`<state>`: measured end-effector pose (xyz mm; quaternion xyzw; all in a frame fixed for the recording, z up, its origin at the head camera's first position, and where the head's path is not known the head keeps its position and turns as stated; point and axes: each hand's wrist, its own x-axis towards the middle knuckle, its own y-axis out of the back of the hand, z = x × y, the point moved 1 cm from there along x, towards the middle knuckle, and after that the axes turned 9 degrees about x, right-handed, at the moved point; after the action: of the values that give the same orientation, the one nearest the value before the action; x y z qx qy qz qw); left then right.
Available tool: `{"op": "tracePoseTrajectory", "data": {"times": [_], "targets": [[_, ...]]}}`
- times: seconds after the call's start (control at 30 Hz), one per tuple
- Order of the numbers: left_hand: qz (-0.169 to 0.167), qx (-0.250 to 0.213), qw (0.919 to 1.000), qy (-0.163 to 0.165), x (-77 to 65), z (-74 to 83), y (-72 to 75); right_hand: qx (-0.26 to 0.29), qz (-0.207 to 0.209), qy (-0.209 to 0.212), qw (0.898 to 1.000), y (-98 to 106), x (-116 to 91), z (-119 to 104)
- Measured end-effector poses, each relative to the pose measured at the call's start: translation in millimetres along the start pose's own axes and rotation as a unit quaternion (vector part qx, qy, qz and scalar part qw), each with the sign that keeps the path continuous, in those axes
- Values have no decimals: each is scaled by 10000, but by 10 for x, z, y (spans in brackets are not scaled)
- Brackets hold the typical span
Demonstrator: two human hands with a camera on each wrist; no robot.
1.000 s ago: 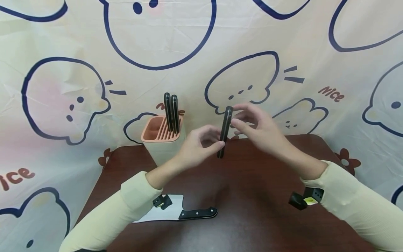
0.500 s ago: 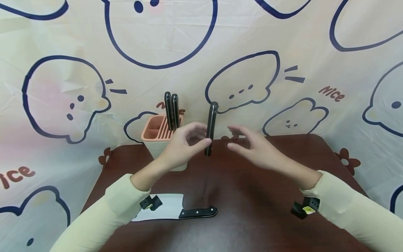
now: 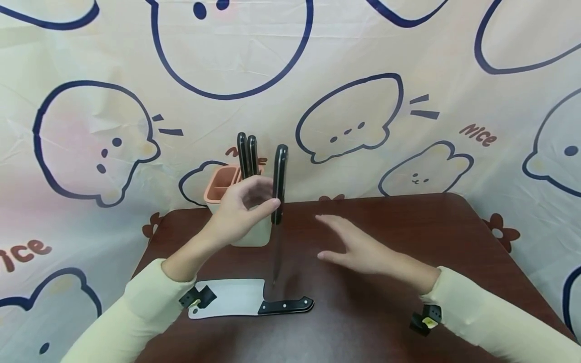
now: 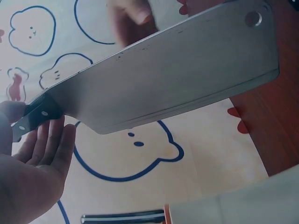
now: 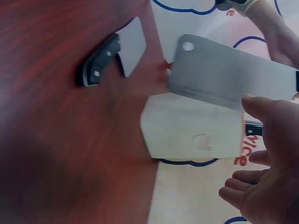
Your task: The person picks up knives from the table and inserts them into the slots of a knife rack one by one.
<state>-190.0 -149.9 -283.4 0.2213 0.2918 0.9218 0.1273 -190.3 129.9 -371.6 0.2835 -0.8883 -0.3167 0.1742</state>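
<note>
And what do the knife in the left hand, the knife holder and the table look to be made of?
Knife blade: gray metal with a dull sheen, probably steel; handle: black with bright rivets, likely plastic.
Knife holder: smooth, matte cream body and orange top, probably molded plastic.
Table: brown with streaky grain and soft reflections, so wood or laminate.

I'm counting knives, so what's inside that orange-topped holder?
Two black handles stand up out of the holder. Whatever lies below them is hidden by its walls, and the left hand covers part of the orange top.
</note>
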Motion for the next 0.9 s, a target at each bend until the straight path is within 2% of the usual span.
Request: {"op": "tracePoseTrajectory", "data": {"times": [0.17,0.33,0.6,0.73,0.9], "targets": [[78,99,9998,181,-44,-71,113,-8,-145,100,9998,-209,-41,122],[316,63,9991,280,-96,-116,241,181,-359,145,9991,-441,-60,195],[799,16,9968,-12,-168,-125,474,240,-831,81,9962,-819,-60,262],[1026,42,9947,-4,-188,-101,584,164,-975,71,9951,-982,-56,277],[1265,-88,9919,-19,-178,-67,724,-60,-1097,277,9936,-1200,-58,298]]}}
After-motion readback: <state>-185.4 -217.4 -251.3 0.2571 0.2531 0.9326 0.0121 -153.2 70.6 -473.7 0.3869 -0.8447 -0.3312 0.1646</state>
